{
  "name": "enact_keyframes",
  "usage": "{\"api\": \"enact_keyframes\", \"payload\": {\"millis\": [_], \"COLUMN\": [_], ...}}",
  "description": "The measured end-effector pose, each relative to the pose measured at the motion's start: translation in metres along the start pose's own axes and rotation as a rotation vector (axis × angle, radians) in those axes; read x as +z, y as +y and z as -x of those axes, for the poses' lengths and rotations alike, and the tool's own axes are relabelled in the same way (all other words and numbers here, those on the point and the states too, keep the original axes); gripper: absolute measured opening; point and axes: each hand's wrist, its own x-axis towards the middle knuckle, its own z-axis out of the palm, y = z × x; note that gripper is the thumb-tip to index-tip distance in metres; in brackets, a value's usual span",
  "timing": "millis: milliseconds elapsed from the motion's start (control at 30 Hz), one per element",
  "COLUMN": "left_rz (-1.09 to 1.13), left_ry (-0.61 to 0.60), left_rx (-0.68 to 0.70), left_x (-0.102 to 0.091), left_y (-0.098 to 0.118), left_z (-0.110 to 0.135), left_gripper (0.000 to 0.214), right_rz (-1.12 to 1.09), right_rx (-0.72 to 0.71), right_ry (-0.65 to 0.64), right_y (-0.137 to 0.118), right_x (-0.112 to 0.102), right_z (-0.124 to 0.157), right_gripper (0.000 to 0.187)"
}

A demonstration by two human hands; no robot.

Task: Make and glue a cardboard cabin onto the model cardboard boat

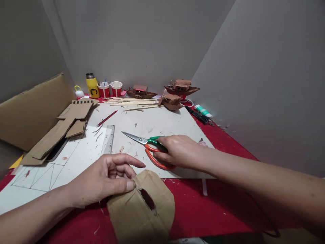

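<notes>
My left hand (106,178) pinches the top edge of a brown cardboard piece (142,213) with a dark slot cut in it, held near the table's front edge. My right hand (179,150) lies over the orange and green handles of a pair of scissors (146,144) that rests on the white sheet (157,125), its fingers curled on the handles. The closed blades point left and away from me.
A metal ruler (109,139), a red pencil (106,118) and cardboard pieces (63,130) lie to the left. At the back stand a yellow flask (92,86), two red-and-white cups (110,89), wooden sticks (132,102) and cardboard model boats (181,88). Glue tubes (203,111) lie at the right.
</notes>
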Motion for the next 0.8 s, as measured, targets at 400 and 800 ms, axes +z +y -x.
{"api": "enact_keyframes", "payload": {"millis": [400, 800], "left_rz": [-0.122, -0.670], "left_ry": [0.045, 0.821], "left_rx": [0.065, 0.397], "left_x": [0.005, 0.027], "left_y": [0.000, -0.015], "left_z": [0.000, 0.070], "left_gripper": [0.027, 0.049], "right_rz": [-1.253, -1.707], "right_rx": [-0.128, 0.002], "right_ry": [-0.146, -0.402], "right_y": [-0.037, -0.038], "right_x": [-0.018, 0.004], "right_z": [0.060, 0.042], "right_gripper": [0.035, 0.044]}}
